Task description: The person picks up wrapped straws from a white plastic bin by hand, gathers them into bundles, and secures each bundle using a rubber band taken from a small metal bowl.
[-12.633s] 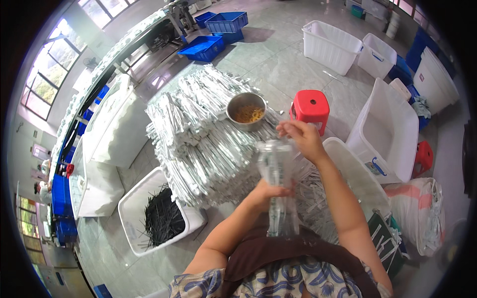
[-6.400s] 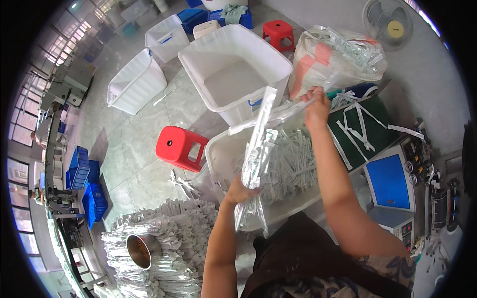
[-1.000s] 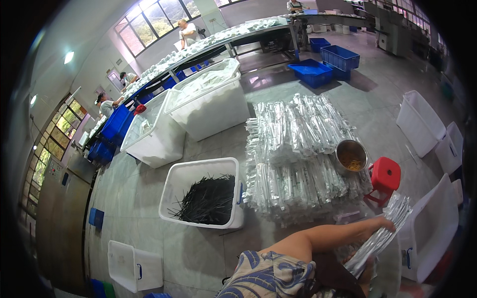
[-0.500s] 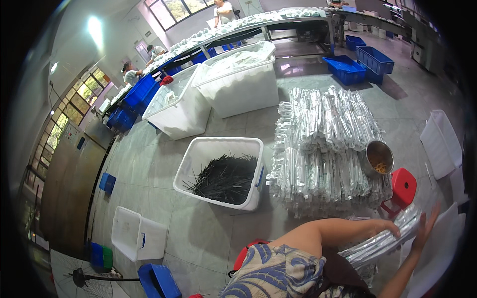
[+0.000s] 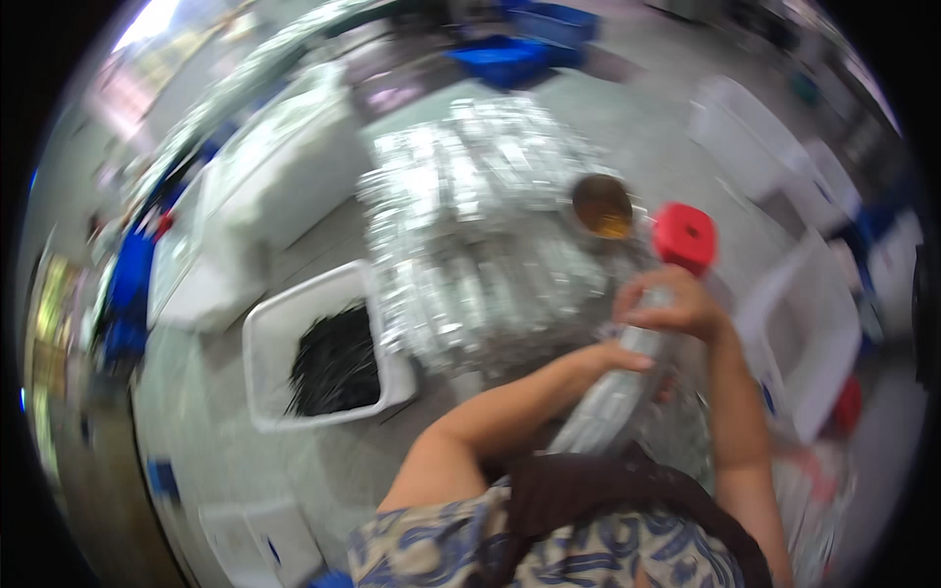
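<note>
A bundle of long silver foil packets (image 5: 606,404) is held slanting in front of my body. My left hand (image 5: 618,359) is closed around it partway up, thumb on top. My right hand (image 5: 674,304) curls round its upper end, fingers bent; motion blur softens the details. Beyond the hands is a big stacked pile of similar silver packets (image 5: 480,230). A metal bowl (image 5: 591,196) with small yellow-orange things inside rests on the pile's right side. Just past my right hand stands a red plastic stool (image 5: 686,238).
Left of the pile is a white bin (image 5: 257,367) of thin black strips (image 5: 338,361). Large white tubs (image 5: 304,196) stand farther left. To my right is another white bin (image 5: 809,333), with more silver packets (image 5: 809,510) near it. Blue crates (image 5: 505,61) lie at the back.
The view has swung to the right. The bundle has come in front of my body and stands more steeply. My right hand, earlier spread beside the bundle, is now closed on its upper end.
</note>
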{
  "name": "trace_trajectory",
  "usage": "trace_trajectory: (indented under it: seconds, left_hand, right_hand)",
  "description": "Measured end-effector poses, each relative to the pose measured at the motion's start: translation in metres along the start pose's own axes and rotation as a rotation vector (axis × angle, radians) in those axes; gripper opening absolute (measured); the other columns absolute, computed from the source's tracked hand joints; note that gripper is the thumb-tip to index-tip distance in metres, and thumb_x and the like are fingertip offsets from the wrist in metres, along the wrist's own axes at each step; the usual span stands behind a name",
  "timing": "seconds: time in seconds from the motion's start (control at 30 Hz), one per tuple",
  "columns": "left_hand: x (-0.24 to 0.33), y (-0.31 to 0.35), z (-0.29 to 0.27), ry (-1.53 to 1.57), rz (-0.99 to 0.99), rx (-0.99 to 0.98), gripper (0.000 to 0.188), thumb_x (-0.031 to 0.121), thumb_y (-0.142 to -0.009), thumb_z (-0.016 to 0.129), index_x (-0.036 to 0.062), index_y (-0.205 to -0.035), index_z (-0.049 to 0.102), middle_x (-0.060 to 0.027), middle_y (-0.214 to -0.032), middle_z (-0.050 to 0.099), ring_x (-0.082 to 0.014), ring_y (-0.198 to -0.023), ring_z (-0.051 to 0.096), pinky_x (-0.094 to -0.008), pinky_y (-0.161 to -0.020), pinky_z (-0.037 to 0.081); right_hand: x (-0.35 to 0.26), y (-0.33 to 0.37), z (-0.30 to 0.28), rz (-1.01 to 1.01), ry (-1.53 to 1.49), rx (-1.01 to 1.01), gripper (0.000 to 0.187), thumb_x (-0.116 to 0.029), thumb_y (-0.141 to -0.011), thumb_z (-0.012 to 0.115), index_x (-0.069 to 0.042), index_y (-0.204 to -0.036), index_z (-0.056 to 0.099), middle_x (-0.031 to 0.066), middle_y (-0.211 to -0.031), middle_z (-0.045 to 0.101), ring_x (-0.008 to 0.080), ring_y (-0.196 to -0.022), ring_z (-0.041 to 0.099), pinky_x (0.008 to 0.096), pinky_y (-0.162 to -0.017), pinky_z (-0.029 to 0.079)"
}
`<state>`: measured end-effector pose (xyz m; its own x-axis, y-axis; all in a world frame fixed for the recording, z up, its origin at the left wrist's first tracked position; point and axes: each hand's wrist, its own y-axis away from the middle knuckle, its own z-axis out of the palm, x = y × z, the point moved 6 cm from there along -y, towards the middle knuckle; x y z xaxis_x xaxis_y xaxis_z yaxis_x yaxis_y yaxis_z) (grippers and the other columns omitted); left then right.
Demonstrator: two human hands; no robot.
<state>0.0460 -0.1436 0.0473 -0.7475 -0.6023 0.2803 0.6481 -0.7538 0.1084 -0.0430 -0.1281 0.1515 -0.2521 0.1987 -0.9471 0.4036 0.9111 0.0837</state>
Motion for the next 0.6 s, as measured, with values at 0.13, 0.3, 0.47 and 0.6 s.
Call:
trace_trajectory:
  seconds: [0.13,0.3,0.47,0.6]
  left_hand:
    - [0.019,-0.001,0.029,-0.153,0.103,-0.213,0.089,0.02,-0.057,0.077,-0.0008,-0.127,0.026,-0.0214,-0.107,0.053,-0.0397,-0.104,0.05,-0.0462,-0.09,0.04]
    - [0.05,0.016,0.006,-0.362,0.175,0.134,0.066,0.012,-0.056,0.073,-0.0015,-0.113,0.043,-0.0152,-0.09,0.058,-0.0287,-0.084,0.059,-0.0393,-0.079,0.047]
    - [0.102,0.058,-0.017,-0.379,0.416,0.429,0.053,0.011,-0.054,0.069,0.0005,-0.101,0.048,-0.0099,-0.081,0.056,-0.0223,-0.07,0.057,-0.0351,-0.066,0.047]
    - [0.133,0.079,-0.041,-0.253,0.563,0.437,0.055,0.009,-0.055,0.067,0.004,-0.104,0.044,-0.0078,-0.079,0.052,-0.0221,-0.068,0.053,-0.0329,-0.063,0.044]
  right_hand:
    - [0.009,-0.006,-0.013,-0.059,-0.104,0.076,0.021,-0.022,-0.071,0.065,-0.001,-0.073,0.062,0.0043,-0.07,0.062,0.0103,-0.068,0.056,0.0242,-0.065,0.043]
    - [-0.003,-0.042,-0.016,-0.2,-0.013,0.122,0.013,-0.01,-0.072,0.062,-0.001,-0.081,0.058,0.0065,-0.085,0.063,0.0105,-0.079,0.057,0.0239,-0.072,0.044]
    - [0.052,-0.09,-0.052,-0.093,-0.094,0.406,0.024,-0.019,-0.082,0.056,-0.001,-0.097,0.061,0.006,-0.088,0.062,0.0127,-0.08,0.056,0.0269,-0.074,0.044]
    - [0.123,-0.108,-0.095,0.262,0.814,0.64,0.017,-0.019,-0.076,0.059,-0.008,-0.088,0.065,0.0114,-0.085,0.063,0.0241,-0.08,0.061,0.0334,-0.071,0.047]
